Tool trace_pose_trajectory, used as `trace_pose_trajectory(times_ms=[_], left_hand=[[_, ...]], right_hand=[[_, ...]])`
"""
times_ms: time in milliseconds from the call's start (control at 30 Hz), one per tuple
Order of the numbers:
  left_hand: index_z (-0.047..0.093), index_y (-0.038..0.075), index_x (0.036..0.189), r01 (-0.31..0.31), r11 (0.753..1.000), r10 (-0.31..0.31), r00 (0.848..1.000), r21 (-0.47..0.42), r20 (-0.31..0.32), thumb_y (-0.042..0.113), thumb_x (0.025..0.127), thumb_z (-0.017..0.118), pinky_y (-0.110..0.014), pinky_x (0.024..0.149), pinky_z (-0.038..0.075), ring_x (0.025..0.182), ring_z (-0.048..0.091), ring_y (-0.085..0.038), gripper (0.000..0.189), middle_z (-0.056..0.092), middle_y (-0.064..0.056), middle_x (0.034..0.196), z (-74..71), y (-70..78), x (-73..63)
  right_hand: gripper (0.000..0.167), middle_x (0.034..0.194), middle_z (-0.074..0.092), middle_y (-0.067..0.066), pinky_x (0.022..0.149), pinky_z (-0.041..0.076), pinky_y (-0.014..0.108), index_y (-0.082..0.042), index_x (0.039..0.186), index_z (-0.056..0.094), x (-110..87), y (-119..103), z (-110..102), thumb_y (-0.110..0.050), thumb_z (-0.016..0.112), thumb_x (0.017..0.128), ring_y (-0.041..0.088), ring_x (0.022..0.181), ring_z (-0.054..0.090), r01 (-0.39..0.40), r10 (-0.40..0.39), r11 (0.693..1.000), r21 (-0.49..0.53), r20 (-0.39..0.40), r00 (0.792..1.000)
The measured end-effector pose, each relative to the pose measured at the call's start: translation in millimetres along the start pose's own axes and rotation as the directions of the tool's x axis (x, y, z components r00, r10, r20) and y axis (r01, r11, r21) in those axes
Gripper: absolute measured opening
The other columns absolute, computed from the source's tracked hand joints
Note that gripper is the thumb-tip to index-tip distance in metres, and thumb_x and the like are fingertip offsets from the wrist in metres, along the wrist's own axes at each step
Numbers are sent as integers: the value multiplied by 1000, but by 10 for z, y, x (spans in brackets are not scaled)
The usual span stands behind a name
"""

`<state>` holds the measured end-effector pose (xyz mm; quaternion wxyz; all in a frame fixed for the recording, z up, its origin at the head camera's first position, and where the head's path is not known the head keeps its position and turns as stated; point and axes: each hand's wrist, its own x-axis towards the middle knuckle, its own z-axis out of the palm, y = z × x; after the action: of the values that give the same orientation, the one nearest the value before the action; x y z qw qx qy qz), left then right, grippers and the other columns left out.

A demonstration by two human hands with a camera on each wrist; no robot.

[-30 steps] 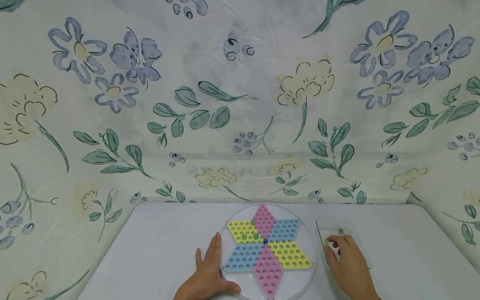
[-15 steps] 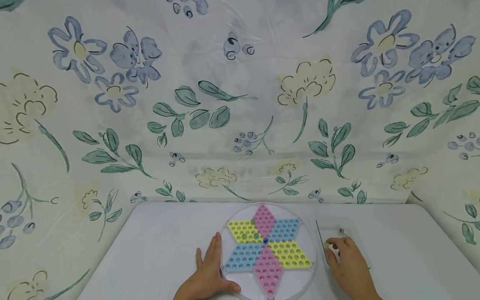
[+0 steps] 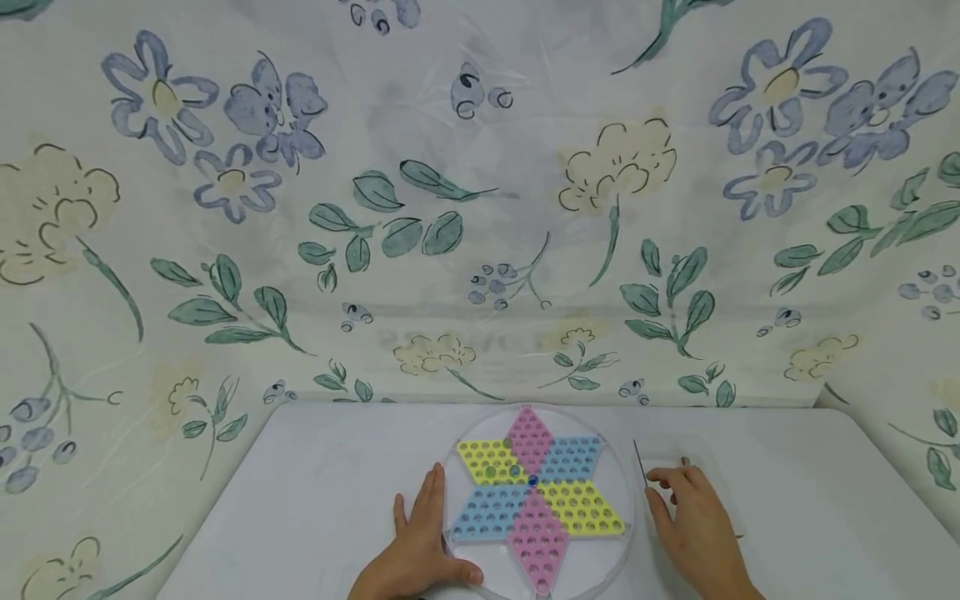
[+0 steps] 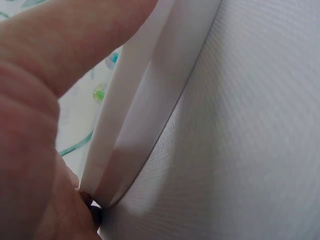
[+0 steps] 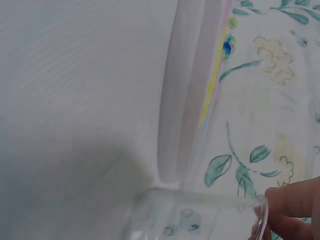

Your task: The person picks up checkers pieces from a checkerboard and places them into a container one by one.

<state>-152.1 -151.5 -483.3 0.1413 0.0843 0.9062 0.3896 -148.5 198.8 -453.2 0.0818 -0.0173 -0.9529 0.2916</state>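
Note:
A round Chinese checkers board (image 3: 621, 467) with a pink, yellow and blue star lies on the table. My left hand (image 3: 412, 546) rests against its left rim, fingers straight and thumb spread over the front edge. Several marbles sit in its holes, among them a dark blue marble (image 3: 533, 481) at the middle and a green marble (image 3: 491, 472). To the right, my right hand (image 3: 697, 521) pinches the rim of a clear plastic box (image 3: 711, 454); in the right wrist view the fingertips (image 5: 280, 197) are on that box's (image 5: 200, 197) edge. No marble shows at those fingertips.
A small reddish marble (image 3: 686, 461) in the box is partly covered by the right hand. Behind the white table (image 3: 322, 467) hangs a floral cloth (image 3: 465, 208), which also covers both sides. A narrow strip of table separates board and box.
The right fingertips have shifted slightly left onto the box rim. The yellow-green marble seen between them earlier is now out of sight. The left hand and board have stayed put.

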Motion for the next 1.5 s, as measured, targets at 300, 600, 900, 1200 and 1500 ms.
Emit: trace_pose_trajectory(times_ms=[300, 600, 900, 1200, 1500], left_hand=[[-4, -11, 155, -24, 1000, 24, 1000, -1, 3, 56, 58, 91, -67, 108, -22, 151, -6, -46, 152, -2, -31, 163, -10, 14, 11], [-2, -11, 155, -1, 1000, 1, 1000, 3, -11, 54, 56, 93, -67, 109, -22, 151, -3, -47, 153, 1, -31, 164, 3, 32, 12], [-3, -12, 155, 11, 1000, -11, 1000, -5, -7, 55, 55, 93, -68, 109, -20, 151, -3, -47, 154, 2, -32, 163, 18, 15, -2], [-3, -11, 155, 15, 1000, -15, 1000, 2, -9, 55, 55, 93, -68, 109, -21, 151, -3, -47, 154, 1, -32, 163, 16, 9, -10], [-4, -11, 155, -4, 1000, 4, 1000, 6, 2, 58, 56, 91, -68, 108, -21, 151, -4, -47, 153, 0, -32, 163, 0, -5, 4]], right_hand=[[19, 104, 59, 8, 70, 50, 34, -6, 111, 72, 13, -208, 48, -13, 69, 94, 19, 85, 55, 38, -37, 999, 38, -13, 999], [18, 106, 60, 7, 72, 52, 34, -8, 112, 72, 41, -335, 118, -14, 70, 95, 19, 87, 56, 76, -75, 995, 64, -17, 997], [18, 105, 60, 6, 72, 52, 34, -8, 111, 72, 64, -483, 219, -15, 71, 94, 18, 86, 57, 60, -62, 994, 87, 11, 998], [17, 105, 60, 6, 70, 52, 33, -8, 110, 71, 55, -612, 318, -14, 70, 94, 18, 86, 58, 82, -85, 988, 128, 13, 996], [17, 102, 59, 6, 68, 50, 31, -7, 108, 72, 67, -672, 405, -14, 71, 93, 14, 82, 56, 104, -105, 984, 144, -3, 995]])
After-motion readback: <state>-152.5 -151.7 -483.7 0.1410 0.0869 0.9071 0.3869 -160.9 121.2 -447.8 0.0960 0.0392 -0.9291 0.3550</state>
